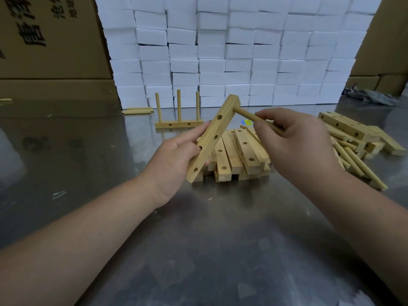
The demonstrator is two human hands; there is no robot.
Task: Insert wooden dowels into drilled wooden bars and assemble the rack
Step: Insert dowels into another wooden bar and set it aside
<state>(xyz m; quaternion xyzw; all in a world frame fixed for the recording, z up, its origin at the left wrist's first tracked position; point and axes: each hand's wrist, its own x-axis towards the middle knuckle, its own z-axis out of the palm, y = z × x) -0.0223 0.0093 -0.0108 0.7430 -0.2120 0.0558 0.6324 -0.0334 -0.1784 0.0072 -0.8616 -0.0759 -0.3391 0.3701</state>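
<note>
So far, little looks done. On the worktop [198, 239], far left, lie a few loose dowels [138, 110]. Just beside them a standing bar [178, 124] carries three upright dowels, one piece seemingly finished. Nearer, the left hand [176, 157] grips a tilted bar [213, 138], fingers curled round its lower half. The right hand [298, 140] pinches a dowel [256, 117] whose tip meets that bar's upper end, at or just inside a hole; how deep, I cannot tell. It looks like this bar's first dowel. Beneath the hands lies a stack [238, 155] of bare bars, and at the right a pile [353, 140] of bars and dowels waits, so most of the work remains.
</note>
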